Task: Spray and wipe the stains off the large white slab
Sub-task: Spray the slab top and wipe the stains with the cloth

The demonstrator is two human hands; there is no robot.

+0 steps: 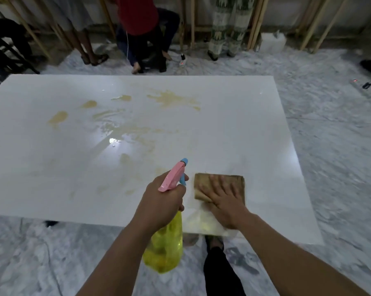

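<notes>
The large white slab [52, 167] fills the middle of the head view, glossy and wet. Yellow-brown stains [173, 99] are smeared across its far and middle parts. My left hand [163, 199] grips a spray bottle [165, 246] with a yellow body, pink head and blue trigger, its nozzle aimed out over the slab. My right hand [225, 199] presses flat, fingers straight, on a folded brown cloth [239, 182] near the slab's front edge.
Several people [137, 20] stand or sit beyond the slab's far edge among wooden poles [257, 22]. A power strip [182, 59] and cables lie on the grey marbled floor [329, 146]. My own leg [218, 268] is below the front edge.
</notes>
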